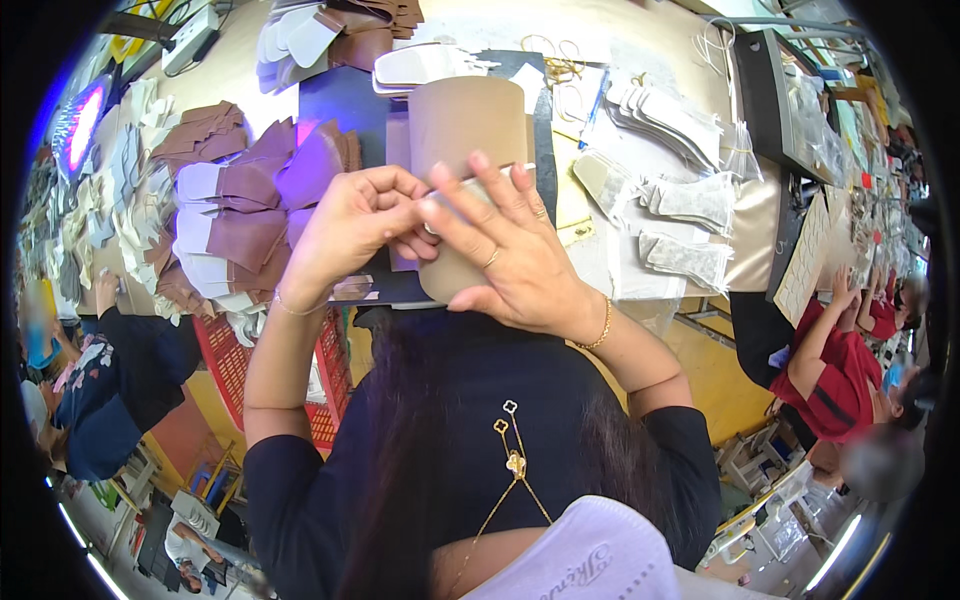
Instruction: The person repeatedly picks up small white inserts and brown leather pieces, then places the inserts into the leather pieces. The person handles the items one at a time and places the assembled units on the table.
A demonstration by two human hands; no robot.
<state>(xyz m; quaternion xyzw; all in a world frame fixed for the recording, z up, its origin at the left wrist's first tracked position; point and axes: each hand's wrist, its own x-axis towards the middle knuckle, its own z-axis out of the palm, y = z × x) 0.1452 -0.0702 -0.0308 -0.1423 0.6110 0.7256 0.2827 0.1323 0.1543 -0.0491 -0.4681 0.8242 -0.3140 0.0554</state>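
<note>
In front of me a tan, rounded block-like form (466,120) stands on a dark board (345,105). My right hand (515,250) lies across it, fingers stretched out and spread. Part of a pale, flat piece (520,174) shows under those fingers; the rest of it is covered. My left hand (365,220) is beside it on the left, thumb and fingers pinched together at the form's edge. What sits between the left fingertips is mostly hidden by the right hand.
Stacks of brown and white cut pieces (245,225) lie to the left. At the right are pale, curved pieces (665,120) and a blue pen (594,108). A red crate (225,370) stands below the table's left edge. Other people work on both sides.
</note>
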